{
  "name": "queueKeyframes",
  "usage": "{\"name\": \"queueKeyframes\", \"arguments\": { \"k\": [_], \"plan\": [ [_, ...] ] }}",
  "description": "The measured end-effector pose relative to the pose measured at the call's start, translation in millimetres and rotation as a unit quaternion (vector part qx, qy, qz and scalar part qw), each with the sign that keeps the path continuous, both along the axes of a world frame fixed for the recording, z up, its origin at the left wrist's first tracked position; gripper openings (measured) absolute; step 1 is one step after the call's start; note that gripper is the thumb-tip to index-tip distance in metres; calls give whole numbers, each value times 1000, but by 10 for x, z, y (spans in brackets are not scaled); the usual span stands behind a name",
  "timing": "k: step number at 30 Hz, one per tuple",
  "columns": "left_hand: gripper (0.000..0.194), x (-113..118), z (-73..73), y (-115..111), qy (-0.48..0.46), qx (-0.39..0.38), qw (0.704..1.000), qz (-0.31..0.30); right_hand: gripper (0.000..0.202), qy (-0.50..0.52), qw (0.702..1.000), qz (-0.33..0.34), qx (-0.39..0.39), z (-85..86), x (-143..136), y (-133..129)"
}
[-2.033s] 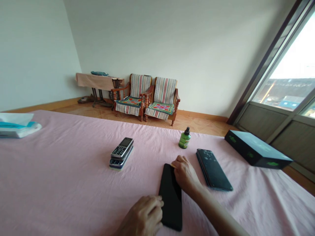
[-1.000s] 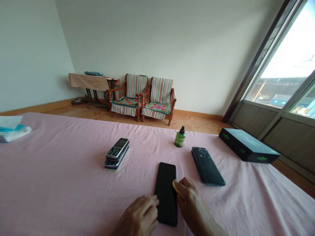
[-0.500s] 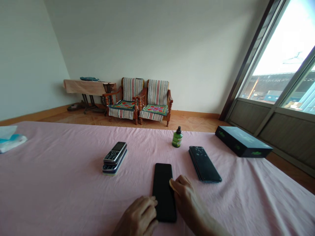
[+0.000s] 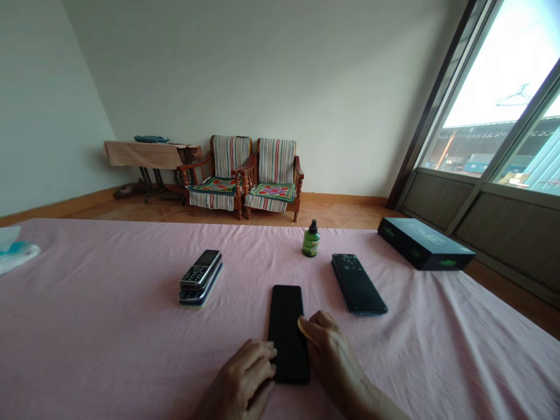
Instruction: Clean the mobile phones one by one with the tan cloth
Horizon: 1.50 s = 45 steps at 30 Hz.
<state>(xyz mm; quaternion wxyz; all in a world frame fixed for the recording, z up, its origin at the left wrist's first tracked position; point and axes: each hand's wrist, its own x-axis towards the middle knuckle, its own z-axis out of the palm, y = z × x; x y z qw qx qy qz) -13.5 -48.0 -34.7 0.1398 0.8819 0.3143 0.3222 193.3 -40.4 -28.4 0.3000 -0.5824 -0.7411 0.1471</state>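
Observation:
A black smartphone lies flat on the pink cloth, screen up. My left hand grips its lower left edge with bent fingertips. At the phone's right edge, my right hand pinches a thin yellowish pad, mostly hidden by the fingers, against the side. To the left rests a stack of keypad phones. On the right, dark smartphones are piled up, the top one with pale spots at its far end.
A green bottle with a black cap stands beyond the phones. A black box lies at the far right, and a tissue pack at the left edge. Pink cloth covers the surface. Two wooden chairs stand by the wall.
The view has shifted slightly. Both hands stay at the smartphone, and the pinched right fingers remain at about the same spot on its right edge.

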Motion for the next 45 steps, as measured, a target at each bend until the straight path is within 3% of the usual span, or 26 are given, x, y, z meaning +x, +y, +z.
{"name": "queueKeyframes", "arguments": {
  "k": [3,8,13,19,27,30,33,41,45],
  "plan": [
    [31,-1,-26,-9,0,-9,1000,3,34,-10,1000,10,24,-121,11,-106],
    [34,27,24,-39,-10,-12,1000,21,42,-60,990,92,90,-356,115,-384],
    [28,44,153,-45,-33,-63,997,14,39,-103,982,123,96,-249,100,-409],
    [29,39,169,-49,-19,-83,996,17,31,-92,988,118,43,-11,-132,-139],
    [28,25,88,-66,-44,-38,998,37,31,-83,990,84,78,37,-231,570],
    [26,20,87,-60,-38,-42,998,34,33,-84,991,64,84,42,-271,697],
    [27,23,101,-61,-31,-57,997,36,36,-69,990,85,90,46,-305,618],
    [30,8,224,-89,-38,-77,993,76,39,-42,984,168,38,58,-253,6],
    [28,-9,226,-143,-7,-33,998,62,41,-27,986,161,27,78,-247,20]
  ]
}}
